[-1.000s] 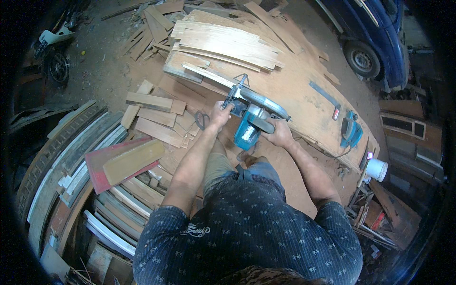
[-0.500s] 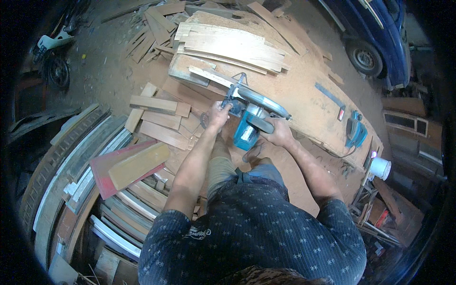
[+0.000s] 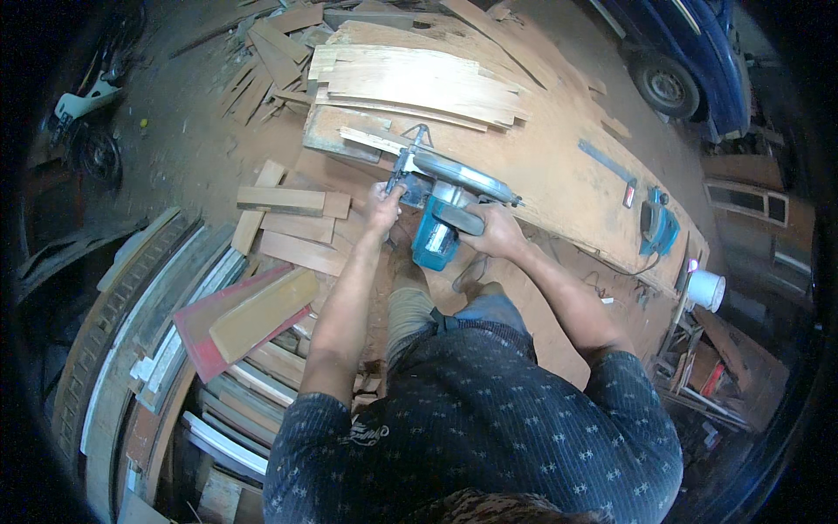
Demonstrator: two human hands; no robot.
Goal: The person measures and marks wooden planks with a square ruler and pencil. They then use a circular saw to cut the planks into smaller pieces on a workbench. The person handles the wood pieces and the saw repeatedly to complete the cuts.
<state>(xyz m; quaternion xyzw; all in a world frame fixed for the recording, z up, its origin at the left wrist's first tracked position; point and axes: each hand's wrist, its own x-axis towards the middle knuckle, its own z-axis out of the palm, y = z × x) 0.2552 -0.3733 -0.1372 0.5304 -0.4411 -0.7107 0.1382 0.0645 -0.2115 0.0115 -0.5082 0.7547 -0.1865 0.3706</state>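
My left hand [image 3: 382, 207] is closed on the front handle of a teal circular saw [image 3: 434, 240] with a metal guard. My right hand [image 3: 493, 229] is wrapped round its dark rear handle. The saw rests over a narrow pale board [image 3: 366, 140] at the near edge of a large wooden worktop [image 3: 559, 127]; whether the blade touches wood is hidden. Beyond it lies a stack of pale planks [image 3: 410, 79]. To the right lie a long grey metal tool [image 3: 602, 162] and a second teal power tool [image 3: 659, 227].
Loose offcuts [image 3: 288, 223] lie left of my legs, near red and yellow boards [image 3: 262, 314] and stacked long timbers [image 3: 157, 332]. A motorbike [image 3: 92, 140] stands at far left, a blue car [image 3: 716, 61] at top right. A white bucket [image 3: 703, 290] sits beside the worktop's right end.
The saw and both hands have moved a little leftward along the narrow board, toward its far left end. The view has shifted slightly; both hands keep their hold.
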